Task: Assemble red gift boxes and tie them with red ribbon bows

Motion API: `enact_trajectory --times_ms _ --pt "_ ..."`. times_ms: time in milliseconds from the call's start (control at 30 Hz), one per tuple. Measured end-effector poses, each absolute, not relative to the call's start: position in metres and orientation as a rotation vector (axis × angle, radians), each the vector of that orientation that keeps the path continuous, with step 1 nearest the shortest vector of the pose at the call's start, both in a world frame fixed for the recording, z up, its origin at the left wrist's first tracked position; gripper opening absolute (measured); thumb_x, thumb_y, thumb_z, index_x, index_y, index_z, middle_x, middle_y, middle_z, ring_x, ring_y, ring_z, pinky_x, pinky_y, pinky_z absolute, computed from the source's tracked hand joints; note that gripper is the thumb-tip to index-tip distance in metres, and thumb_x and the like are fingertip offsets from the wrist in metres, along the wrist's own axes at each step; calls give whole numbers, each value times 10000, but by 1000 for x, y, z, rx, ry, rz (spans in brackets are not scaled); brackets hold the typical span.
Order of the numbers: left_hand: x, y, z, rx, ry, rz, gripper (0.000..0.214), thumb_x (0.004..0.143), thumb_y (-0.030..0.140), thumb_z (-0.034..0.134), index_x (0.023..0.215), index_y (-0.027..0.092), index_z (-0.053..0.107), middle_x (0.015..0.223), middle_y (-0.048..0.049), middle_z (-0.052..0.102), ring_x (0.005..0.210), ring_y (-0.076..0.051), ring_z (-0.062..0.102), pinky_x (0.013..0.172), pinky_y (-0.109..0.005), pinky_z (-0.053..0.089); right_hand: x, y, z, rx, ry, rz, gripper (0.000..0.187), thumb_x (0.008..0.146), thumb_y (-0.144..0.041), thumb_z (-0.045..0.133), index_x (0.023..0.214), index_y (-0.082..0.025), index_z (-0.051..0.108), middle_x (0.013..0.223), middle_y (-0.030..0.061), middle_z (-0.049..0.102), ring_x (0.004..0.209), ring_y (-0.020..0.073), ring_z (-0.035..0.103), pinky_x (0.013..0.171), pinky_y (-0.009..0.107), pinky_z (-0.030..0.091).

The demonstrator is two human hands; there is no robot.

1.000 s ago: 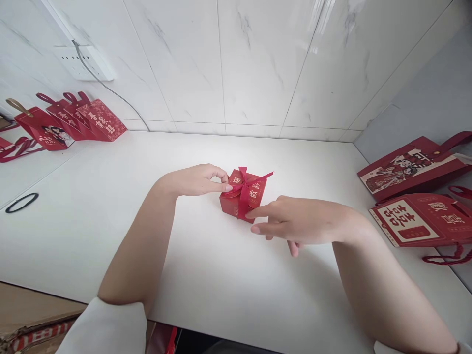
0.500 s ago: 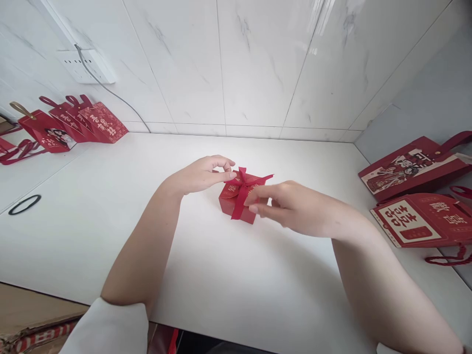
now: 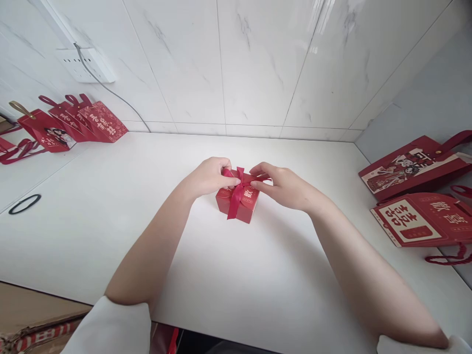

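Moved farther back, the right hand (image 3: 285, 189) is now by the bow (image 3: 240, 173). In the middle of the white worktop (image 3: 236, 280) sits a red box (image 3: 246, 210) with gold writing, nudged a bit left. The left hand (image 3: 208, 176) pinches its shiny red ribbon (image 3: 234, 204); I cannot tell if the right grip holds any.

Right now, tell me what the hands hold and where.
The left hand seems to pinch the ribbon left of its knot; whether the right hand, at the knot's right, grips it cannot be told.
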State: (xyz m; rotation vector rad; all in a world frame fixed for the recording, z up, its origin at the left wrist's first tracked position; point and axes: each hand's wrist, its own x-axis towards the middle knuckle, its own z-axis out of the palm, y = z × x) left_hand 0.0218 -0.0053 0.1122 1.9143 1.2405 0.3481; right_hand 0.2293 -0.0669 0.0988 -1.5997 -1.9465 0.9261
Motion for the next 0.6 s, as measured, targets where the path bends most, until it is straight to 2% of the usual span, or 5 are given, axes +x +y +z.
enact_trajectory --times_ms 167,367,467,600 --pt "16 -1 114 1862 1159 309 289 703 347 692 792 211 452 785 -25 634 667 -168 608 552 -274 430 231 -73 108 -1614 -1958 1064 295 925 -406 474 1177 -264 526 994 29 698 874 184 624 695 279 459" --pt "13 -3 125 1799 1060 379 392 764 252 616 1125 263 463 976 -50 703 720 -171 654 638 -299 491 235 -70 103 -1660 -1899 1019 277 935 -421 438 1135 -263 543 993 34 687 888 174 625 668 262 459" --pt "13 -5 130 1771 1101 437 428 771 209 570 1178 294 471 1057 -40 705 747 -164 663 718 -330 508 237 -64 97 -1798 -1803 998 324 934 -477 418 1130 -253 546 1005 46 688 883 187 633 642 266 457" --pt "12 -7 137 1763 1167 517 422 777 236 560 1188 321 522 1040 -8 716 880 -180 671 878 -362 484 238 -60 93 -1878 -1787 1087 374 942 -499 385 1006 -207 609 1017 76 694 896 200 642 671 274 464"
